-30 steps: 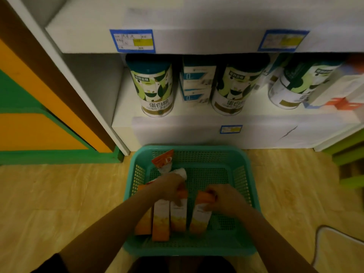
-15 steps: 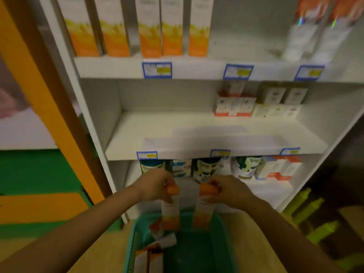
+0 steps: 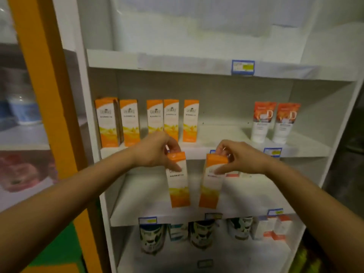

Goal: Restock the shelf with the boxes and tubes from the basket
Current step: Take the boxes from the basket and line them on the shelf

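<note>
Head view: the left hand [image 3: 155, 150] holds one orange-and-white box [image 3: 178, 180] by its top end, thumb on the front face and fingers [image 3: 174, 147] curled over the back. The right hand [image 3: 239, 157] holds a second box [image 3: 211, 182] the same way. Both grips are closed on their boxes, which hang upright with a slight lean, side by side and just apart, in front of the shelf unit [image 3: 197, 65].

Behind and above them, the stocked shelf [image 3: 222, 133] carries a row of five matching boxes [image 3: 147, 121] along its left half, standing upright with small gaps. Two tubes [image 3: 273, 121] stand near its right end. Between the last box in the row and the tubes the shelf is bare. The basket is not in view.

The step in hand looks like the carry up to the shelf: two boxes lifted, neither yet set down. The next move would be to raise both above the shelf's front edge, push them in over the bare stretch right of the row, and stand them on their bases facing forward. The frame is soft with motion, so whether the held boxes touch the shelf edge behind them is unclear. Setting two down at once risks tipping one or knocking the end box in the row.
</note>
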Available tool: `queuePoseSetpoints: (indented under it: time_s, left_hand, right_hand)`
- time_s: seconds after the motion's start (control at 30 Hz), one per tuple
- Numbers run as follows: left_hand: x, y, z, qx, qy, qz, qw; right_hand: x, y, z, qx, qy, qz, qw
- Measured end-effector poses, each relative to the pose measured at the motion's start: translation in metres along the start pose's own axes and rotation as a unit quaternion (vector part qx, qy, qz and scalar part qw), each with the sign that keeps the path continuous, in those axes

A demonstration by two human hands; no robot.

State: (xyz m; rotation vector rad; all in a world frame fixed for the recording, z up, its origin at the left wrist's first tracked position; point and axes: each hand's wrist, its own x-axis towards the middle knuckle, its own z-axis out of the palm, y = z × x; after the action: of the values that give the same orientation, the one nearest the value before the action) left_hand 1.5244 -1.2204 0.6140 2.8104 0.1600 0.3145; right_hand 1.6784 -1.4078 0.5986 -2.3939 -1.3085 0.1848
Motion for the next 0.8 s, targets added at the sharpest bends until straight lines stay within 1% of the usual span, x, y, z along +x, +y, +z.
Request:
queuePoseSetpoints:
  time_s: [0.17, 0.3, 0.47, 0.6, 0.8]
  left_hand:
    - [0.035, 0.020, -0.053, -0.004, 0.040, 0.007, 0.999]
    - [0.071, 0.024, -0.074, 0.013, 0.085, 0.002, 0.996]
    - [0.109, 0.017, -0.075, 0.066, 0.097, -0.008, 0.993]
    - [0.126, 0.005, -0.074, 0.071, 0.102, -0.029, 0.992]
    - [0.138, -0.007, -0.065, 0.065, 0.104, -0.037, 0.992]
  right_hand:
    - [0.016, -0.009, -0.053, 0.016, 0.034, -0.008, 0.999]
    - [0.034, -0.011, -0.081, 0.024, 0.060, -0.002, 0.998]
    - [0.056, -0.010, -0.097, 0.020, 0.102, -0.005, 0.995]
    - [0.070, -0.007, -0.101, 0.013, 0.130, -0.006, 0.991]
    - [0.085, -0.002, -0.095, 0.007, 0.145, 0.001, 0.989]
